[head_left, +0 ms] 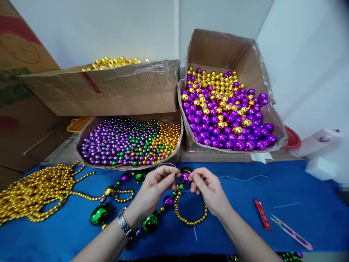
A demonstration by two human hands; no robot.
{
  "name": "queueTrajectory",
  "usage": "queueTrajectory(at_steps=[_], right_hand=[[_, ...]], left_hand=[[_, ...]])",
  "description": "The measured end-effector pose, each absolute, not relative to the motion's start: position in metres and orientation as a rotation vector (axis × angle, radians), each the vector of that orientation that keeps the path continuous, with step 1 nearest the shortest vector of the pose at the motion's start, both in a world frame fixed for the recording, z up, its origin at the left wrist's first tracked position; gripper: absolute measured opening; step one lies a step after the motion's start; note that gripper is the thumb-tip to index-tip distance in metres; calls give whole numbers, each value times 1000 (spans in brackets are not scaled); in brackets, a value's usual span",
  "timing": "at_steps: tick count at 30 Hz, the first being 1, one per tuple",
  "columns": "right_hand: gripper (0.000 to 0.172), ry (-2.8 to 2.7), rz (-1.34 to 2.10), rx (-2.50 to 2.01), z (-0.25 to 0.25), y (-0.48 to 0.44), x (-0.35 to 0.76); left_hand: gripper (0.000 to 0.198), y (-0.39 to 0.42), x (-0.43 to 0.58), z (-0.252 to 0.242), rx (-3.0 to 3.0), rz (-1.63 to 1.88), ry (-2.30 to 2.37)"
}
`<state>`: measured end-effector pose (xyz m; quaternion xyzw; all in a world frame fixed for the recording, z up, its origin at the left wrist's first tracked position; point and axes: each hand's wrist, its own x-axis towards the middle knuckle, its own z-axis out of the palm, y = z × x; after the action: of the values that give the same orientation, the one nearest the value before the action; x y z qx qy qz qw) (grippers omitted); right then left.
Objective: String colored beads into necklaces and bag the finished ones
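Observation:
In the middle of the head view my left hand (158, 183) and my right hand (208, 187) face each other with fingertips pinched. A thin pale thread (242, 178) trails rightward from my right hand, and a fine loop of it curves above my left fingers. Between the hands is a shiny purple bead (185, 177), on a beaded garland partly hidden by my left hand. The garland carries a large green bead (150, 222), a second purple bead (168, 200) and another large green bead (100, 214). Below my hands lies a ring of small gold beads (191, 222).
Behind stand a cardboard box of purple, green and gold beads (131, 142) and one of larger purple and gold balls (226, 109). Gold bead strands (40, 189) lie left. At right are pink-handled snips (293, 233), a red packet (262, 214) and a needle-like sliver (286, 205).

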<state>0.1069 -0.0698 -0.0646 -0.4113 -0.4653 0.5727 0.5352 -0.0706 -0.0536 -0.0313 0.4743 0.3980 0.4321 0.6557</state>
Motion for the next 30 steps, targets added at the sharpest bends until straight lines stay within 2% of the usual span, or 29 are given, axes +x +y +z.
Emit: queueTrajectory(at_steps=[6,14,23,30], right_hand=[[23,-1387,1333,-898,-50,-61,109],[27,-1416,1587,-790,-51,-55,103],[24,-1375,1357,-1041,-50,-46,100],[17,-1748,1078,-1146,-36,-50,110]], left_hand=[[11,-52,-76,-23,1259,945,914],[7,-54,-79,-27,1184,1001,794],[15,-60,-77,-11,1411,961,888],[21,-60,-77,1,1691,914,946]])
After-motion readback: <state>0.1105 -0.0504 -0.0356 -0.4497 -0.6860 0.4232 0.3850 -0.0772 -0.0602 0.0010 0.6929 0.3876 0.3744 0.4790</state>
